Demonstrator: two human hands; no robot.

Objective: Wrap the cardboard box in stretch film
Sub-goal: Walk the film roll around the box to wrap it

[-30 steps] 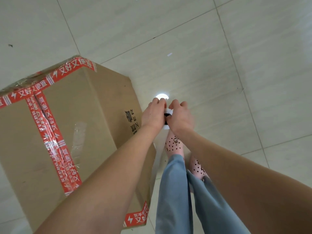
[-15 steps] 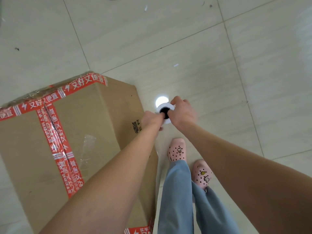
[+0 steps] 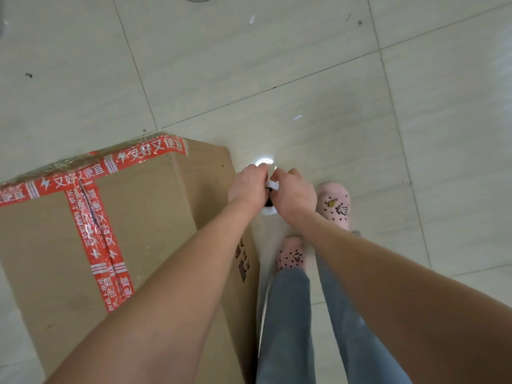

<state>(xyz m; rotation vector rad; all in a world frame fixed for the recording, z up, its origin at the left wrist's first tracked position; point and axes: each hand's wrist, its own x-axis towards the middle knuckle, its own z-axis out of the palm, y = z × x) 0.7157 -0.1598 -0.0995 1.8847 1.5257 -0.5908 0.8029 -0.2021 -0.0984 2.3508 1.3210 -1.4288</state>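
Brown cardboard box (image 3: pixel 155 217), red-taped, filled lower left; left hand (image 3: pixel 247 187) and right hand (image 3: pixel 294 195) both gripped the white stretch-film roll (image 3: pixel 270 189) beside it.

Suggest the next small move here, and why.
Probably carry the film roll on past the box's near corner, keeping the film taut. Both the left hand and right hand grip the roll beside the cardboard box, whose side face looks mostly bare.
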